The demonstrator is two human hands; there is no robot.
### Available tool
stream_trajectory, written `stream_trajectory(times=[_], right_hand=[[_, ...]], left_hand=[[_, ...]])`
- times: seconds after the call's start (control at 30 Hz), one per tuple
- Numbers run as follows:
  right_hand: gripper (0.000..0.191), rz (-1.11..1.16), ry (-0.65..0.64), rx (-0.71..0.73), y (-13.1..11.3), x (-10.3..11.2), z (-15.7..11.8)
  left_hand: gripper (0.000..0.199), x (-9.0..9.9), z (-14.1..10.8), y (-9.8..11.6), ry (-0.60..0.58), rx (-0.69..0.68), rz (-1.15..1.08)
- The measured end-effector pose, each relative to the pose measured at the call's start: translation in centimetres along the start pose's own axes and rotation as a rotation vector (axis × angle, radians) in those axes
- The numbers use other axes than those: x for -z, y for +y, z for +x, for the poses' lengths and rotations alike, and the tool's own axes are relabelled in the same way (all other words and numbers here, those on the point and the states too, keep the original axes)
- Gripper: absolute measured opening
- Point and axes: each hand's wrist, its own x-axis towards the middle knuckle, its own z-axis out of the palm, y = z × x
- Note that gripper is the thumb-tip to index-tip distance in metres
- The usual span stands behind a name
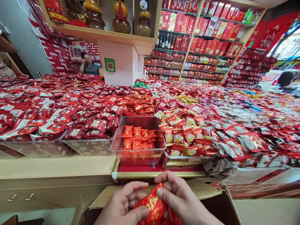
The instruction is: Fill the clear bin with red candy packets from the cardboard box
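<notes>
Over an open cardboard box (98,200), both my hands grip a red candy packet (156,204) with gold lettering. My left hand (122,203) has its thumb on the packet's lower left side. The thumb and fingers of my right hand (174,193) pinch its upper corner. More red packets (173,217) show beneath my hands, partly hidden. Straight ahead stands a clear plastic bin (138,153), partly filled with small red packets (137,132) arranged in rows.
Right of that bin, another holds durian packets (178,136). Heaped bins of red packets (93,128) stand at left, white-and-red ones (241,143) at right. A pillar with a QR code sign (110,65) rises behind. A person (90,67) sits at the back left.
</notes>
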Motion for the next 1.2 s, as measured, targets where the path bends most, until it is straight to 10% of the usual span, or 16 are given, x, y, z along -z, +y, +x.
stream_trajectory(times=[0.23,0.47,0.6,0.8,1.0,1.2], right_hand=[[0.031,-0.121,-0.059,-0.036,-1.7,0.2,0.7],[0.013,-0.644,0.105,0.256,-8.0,1.7,1.4],[0.022,-0.558,0.078,0.262,-9.1,1.5,1.6],[0.037,-1.036,-0.157,0.673,-11.1,2.5,1.3],[0.018,-1.534,0.178,0.611,-13.9,3.8,3.2],[0.022,-1.933,0.268,0.473,-16.5,2.7,6.7]], left_hand=[[0.032,0.0,0.4,-0.1,0.159,-0.075,0.093],[0.037,1.1,2.6,4.7,-0.009,-0.242,0.299],[0.041,-0.2,3.7,5.9,-0.120,-0.201,0.085],[0.035,-0.1,5.1,7.6,-0.297,-0.004,-0.071],[0.028,0.0,9.7,10.2,-0.149,-0.370,1.025],[0.023,-1.6,13.5,10.6,-0.423,-0.215,1.345]])
